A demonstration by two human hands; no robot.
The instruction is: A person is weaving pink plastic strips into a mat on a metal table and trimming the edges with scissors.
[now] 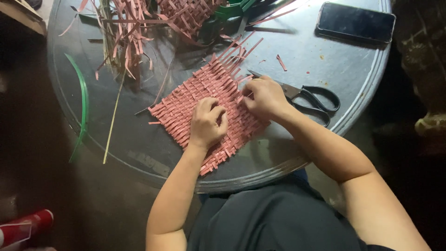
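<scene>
Head view: hands (209, 123) on pink mat (186, 104) (woven)

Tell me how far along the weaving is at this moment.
Done: a square pink woven mat lies flat on the round metal table. In hand: the left hand presses on the mat while the right hand works a strip at its right edge. Left: loose strip ends stick out unwoven at the top corner; scissors lie beside the right hand.

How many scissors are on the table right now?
1. The scissors lie on the round table, right beside the right hand, blades partly hidden under it. More could hide beneath the loose strips.
</scene>
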